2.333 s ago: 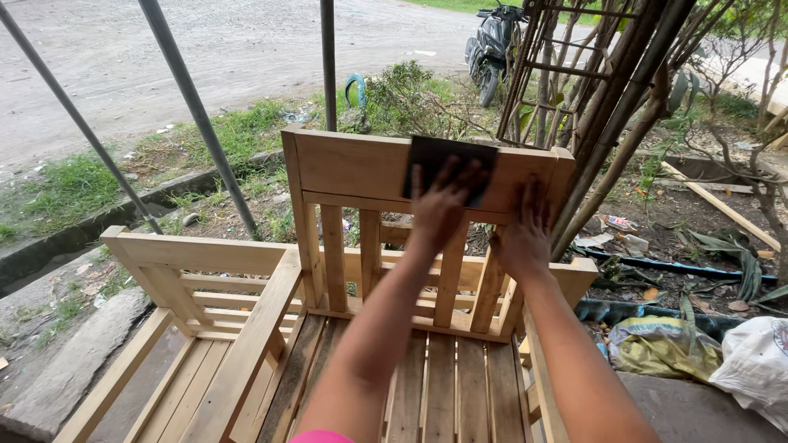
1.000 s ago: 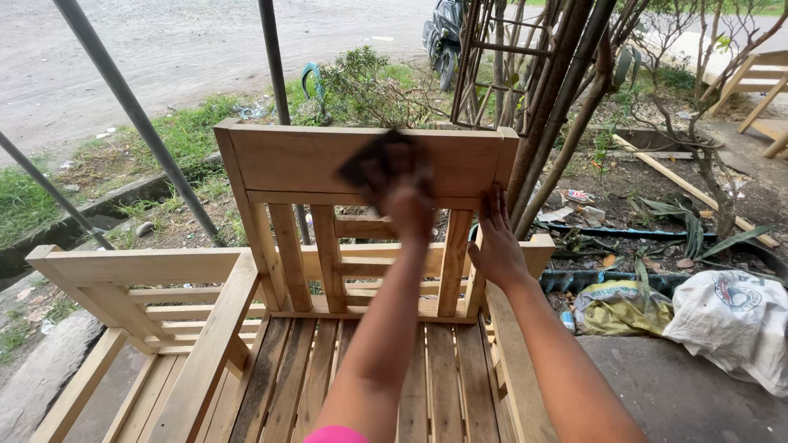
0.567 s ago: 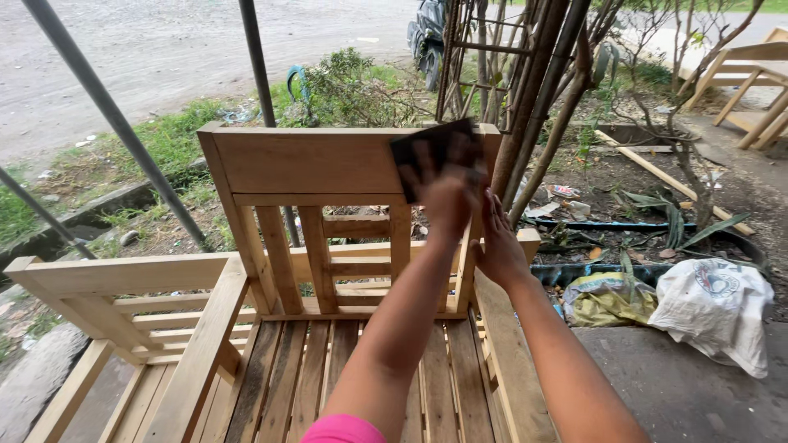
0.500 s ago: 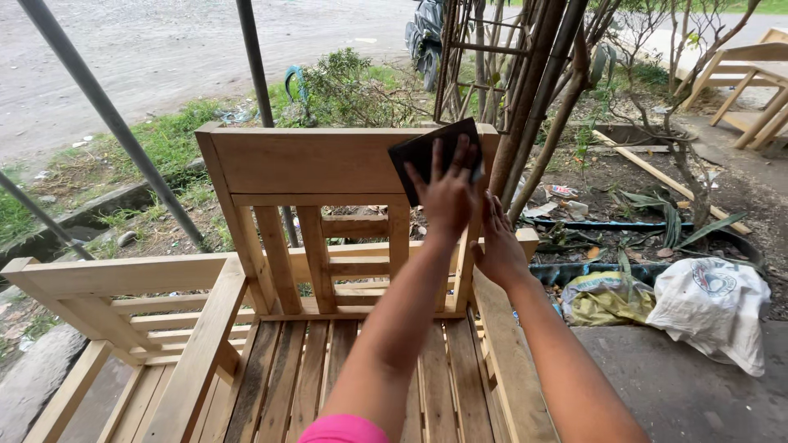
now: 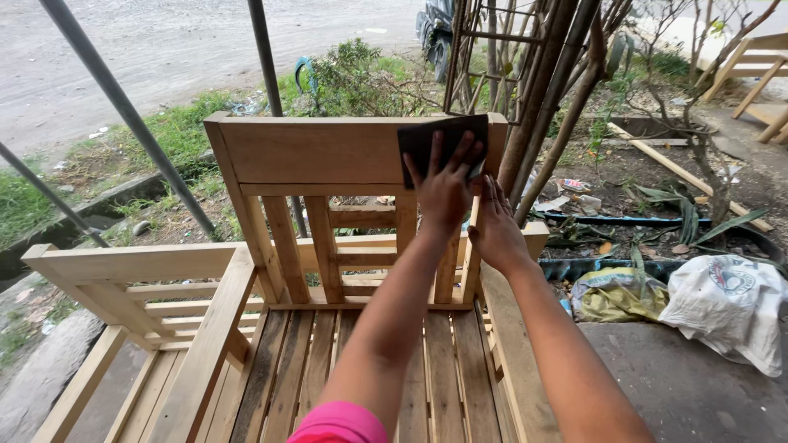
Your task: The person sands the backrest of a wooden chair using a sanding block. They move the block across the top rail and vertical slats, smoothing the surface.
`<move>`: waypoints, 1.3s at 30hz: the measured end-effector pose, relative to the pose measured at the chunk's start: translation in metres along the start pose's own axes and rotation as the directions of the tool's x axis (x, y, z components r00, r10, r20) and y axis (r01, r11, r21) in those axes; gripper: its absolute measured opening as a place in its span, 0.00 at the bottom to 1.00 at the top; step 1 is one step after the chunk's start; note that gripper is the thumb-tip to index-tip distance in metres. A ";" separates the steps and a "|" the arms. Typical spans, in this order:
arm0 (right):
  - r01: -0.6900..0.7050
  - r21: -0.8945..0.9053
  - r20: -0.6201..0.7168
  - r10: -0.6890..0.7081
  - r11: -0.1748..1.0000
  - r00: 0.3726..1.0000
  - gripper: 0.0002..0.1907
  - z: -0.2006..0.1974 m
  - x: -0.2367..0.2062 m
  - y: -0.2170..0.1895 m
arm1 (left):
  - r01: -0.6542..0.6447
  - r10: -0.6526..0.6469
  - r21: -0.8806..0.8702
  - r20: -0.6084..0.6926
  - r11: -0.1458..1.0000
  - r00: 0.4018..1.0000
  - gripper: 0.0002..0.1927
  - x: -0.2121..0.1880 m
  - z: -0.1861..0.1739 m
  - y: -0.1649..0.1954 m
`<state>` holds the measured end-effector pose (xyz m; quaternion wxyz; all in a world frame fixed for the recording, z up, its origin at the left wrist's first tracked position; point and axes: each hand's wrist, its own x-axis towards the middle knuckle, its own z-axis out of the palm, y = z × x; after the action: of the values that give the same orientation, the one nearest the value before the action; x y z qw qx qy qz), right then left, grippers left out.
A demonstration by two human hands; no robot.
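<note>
An unpainted wooden chair stands in front of me, its wide top rail (image 5: 312, 152) facing me above upright slats and a slatted seat (image 5: 300, 361). My left hand (image 5: 443, 193) presses a dark sheet of sandpaper (image 5: 419, 143) flat against the right end of that rail, fingers spread over it. My right hand (image 5: 495, 230) rests just below and to the right, on the chair back's right upright, and holds nothing.
A wooden armrest frame (image 5: 139, 262) juts out on the left. Grey metal poles (image 5: 123, 107) slant behind the chair. Bamboo poles (image 5: 558, 90) lean at the right, near a white sack (image 5: 726, 303), a yellow bag (image 5: 616, 291) and plant litter. A dirt road lies beyond.
My left hand has slid the sandpaper along the top rail, from near the middle out to the right end. My right hand stays on the right upright.
</note>
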<state>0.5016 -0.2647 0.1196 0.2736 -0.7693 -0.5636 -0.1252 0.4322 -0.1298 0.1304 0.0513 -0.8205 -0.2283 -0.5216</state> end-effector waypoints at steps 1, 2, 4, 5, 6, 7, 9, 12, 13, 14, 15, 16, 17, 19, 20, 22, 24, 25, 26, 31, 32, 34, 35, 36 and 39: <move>-0.008 0.006 0.005 0.008 1.000 1.000 0.52 0.004 0.000 -0.003 | -0.042 0.040 0.096 0.017 0.995 0.999 0.27 -0.008 -0.007 -0.012; -0.017 0.007 0.008 0.017 1.000 1.000 0.51 0.006 0.001 -0.004 | -0.003 0.012 0.144 -0.061 0.990 0.998 0.25 -0.024 -0.019 -0.032; -0.015 0.031 0.008 0.015 0.999 1.000 0.51 0.008 0.001 -0.004 | 0.057 -0.028 0.170 -0.167 0.984 0.986 0.22 -0.042 -0.032 -0.057; -0.013 0.042 0.004 0.013 0.999 1.000 0.51 0.007 0.001 -0.003 | 0.075 -0.045 0.150 -0.192 0.986 0.980 0.22 -0.042 -0.033 -0.062; -0.010 0.016 0.003 0.010 1.000 1.000 0.51 0.007 0.001 -0.001 | 0.087 -0.056 0.146 -0.203 0.985 0.978 0.22 -0.040 -0.033 -0.063; -0.006 -0.008 0.003 0.006 1.000 1.000 0.51 0.007 0.000 0.000 | 0.099 -0.067 0.143 -0.213 0.985 0.975 0.23 -0.034 -0.029 -0.059; -0.011 -0.065 -0.002 0.011 0.998 1.000 0.51 0.010 0.000 -0.001 | 0.093 -0.070 0.112 -0.195 0.989 0.978 0.23 -0.013 -0.014 -0.039; -0.038 -0.104 -0.040 0.034 0.994 0.999 0.52 0.020 0.001 -0.008 | 0.049 -0.042 0.060 -0.109 0.997 0.993 0.25 0.000 -0.007 -0.017; -0.049 -0.082 -0.063 0.044 0.995 0.997 0.52 0.024 0.000 -0.012 | 0.046 -0.041 0.067 -0.077 0.997 0.996 0.27 -0.003 -0.010 -0.015; -0.058 -0.058 -0.086 0.053 0.997 0.995 0.53 0.028 0.000 -0.014 | 0.043 -0.040 0.075 -0.045 0.996 0.998 0.29 -0.008 -0.015 -0.015; -0.046 -0.029 -0.108 0.042 0.999 0.993 0.53 0.031 0.001 -0.016 | 0.009 -0.005 0.064 -0.065 0.998 0.998 0.28 -0.017 -0.024 -0.017; -0.032 -0.004 -0.132 0.031 0.999 0.991 0.53 0.032 0.001 -0.017 | -0.026 0.030 0.051 -0.088 0.998 0.996 0.27 -0.023 -0.031 -0.018; -0.018 0.021 -0.158 0.021 1.000 0.987 0.53 0.032 0.001 -0.016 | -0.062 0.066 0.039 -0.112 0.997 0.991 0.27 -0.025 -0.036 -0.018; 0.011 0.010 -0.149 -0.009 1.000 0.989 0.52 0.029 0.002 -0.012 | -0.035 0.036 0.041 -0.030 0.999 0.999 0.26 -0.022 -0.041 -0.015; 0.026 0.006 -0.142 -0.025 1.000 0.990 0.52 0.028 0.002 -0.010 | -0.018 0.018 0.044 0.013 0.999 1.000 0.25 -0.017 -0.040 -0.011; 0.021 -0.007 -0.125 -0.022 1.000 0.992 0.51 0.025 0.000 -0.007 | 0.027 -0.032 -0.061 -0.076 0.998 0.997 0.25 0.000 -0.029 0.003; 0.005 -0.012 -0.109 -0.006 1.000 0.994 0.50 0.024 -0.002 -0.005 | 0.057 -0.069 -0.101 -0.121 0.993 0.990 0.25 0.007 -0.018 0.015; -0.007 -0.008 -0.096 0.006 1.000 0.995 0.50 0.023 -0.004 -0.004 | 0.074 -0.083 -0.082 -0.122 0.994 0.989 0.24 0.008 -0.013 0.020; -0.017 -0.005 -0.084 0.017 1.000 0.996 0.50 0.022 -0.006 -0.003 | 0.090 -0.097 -0.064 -0.125 0.994 0.987 0.23 0.003 -0.010 0.022; 0.013 -0.034 -0.064 -0.015 0.999 0.998 0.51 0.006 -0.014 0.009 | 0.028 -0.026 0.021 -0.106 0.999 0.994 0.24 -0.015 -0.006 0.020; -0.003 -0.041 -0.043 0.002 0.999 0.999 0.51 0.002 -0.014 0.011 | 0.037 -0.034 0.043 -0.061 0.998 0.998 0.25 -0.012 -0.005 0.019; -0.020 -0.023 -0.057 0.019 1.000 0.998 0.51 -0.002 -0.013 0.015 | 0.052 -0.061 -0.083 -0.110 0.995 0.992 0.25 -0.008 -0.004 0.019; -0.033 -0.014 -0.063 0.032 0.999 0.997 0.51 -0.002 -0.013 0.016 | 0.056 -0.076 -0.149 -0.130 0.987 0.989 0.25 -0.005 -0.004 0.019; -0.024 -0.024 -0.073 0.023 0.999 0.997 0.51 -0.001 -0.014 0.016 | 0.057 -0.071 -0.117 -0.115 0.991 0.991 0.26 -0.006 -0.004 0.020; 0.002 -0.015 -0.093 -0.003 1.000 0.996 0.51 0.008 -0.014 0.015 | 0.017 -0.018 -0.011 -0.102 1.000 0.995 0.27 -0.016 -0.006 0.024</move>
<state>0.5103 -0.2749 0.1016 0.2935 -0.7640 -0.5503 -0.1656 0.4323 -0.1579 0.1229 0.0542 -0.7908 -0.2300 -0.5646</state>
